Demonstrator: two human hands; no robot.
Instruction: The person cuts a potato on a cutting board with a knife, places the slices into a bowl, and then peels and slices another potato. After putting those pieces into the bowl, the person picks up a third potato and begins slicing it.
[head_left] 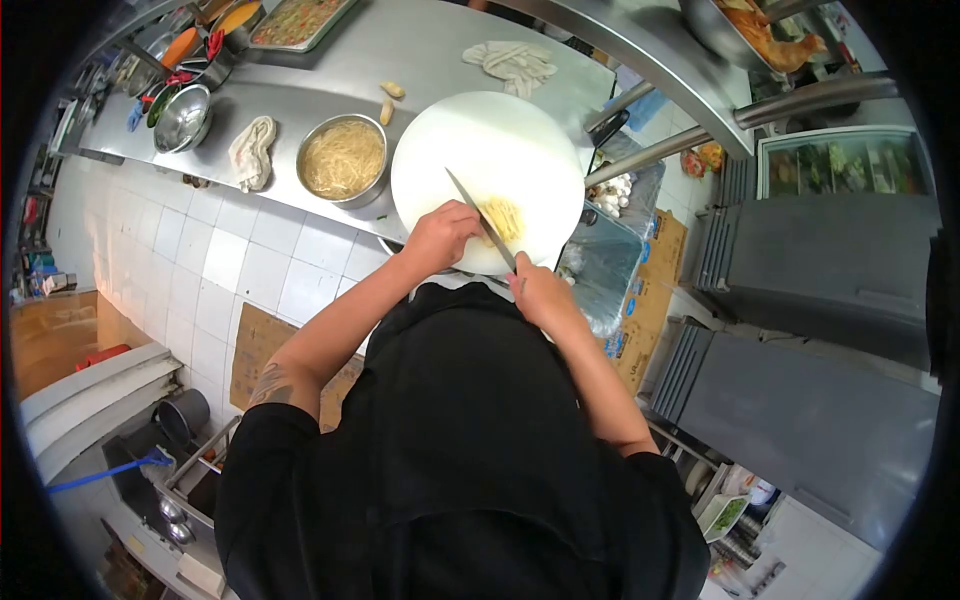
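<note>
Looking down over our own black-sleeved arms, we stood at a steel counter point(420, 50). A round white board point(490, 140) lay at its near edge, right in front of us. Our right hand point(540, 292) was clamped on the handle of a knife point(478, 212) just off the board's near rim. The blade ran long and slanted from that hand, away from us and to the left across the board.

A small heap of pale yellow strips point(506, 218) lay on the near part of the board, touching the blade on its right side. It was just beyond our right hand, the nearer of the two. Our left hand point(440, 237) rested curled on the board on the blade's left side. We could not tell whether its fingers gripped anything.

Further left along the near edge stood a steel bowl point(299, 165) of pale shreds, with a crumpled cloth point(252, 150) beside it.
</note>
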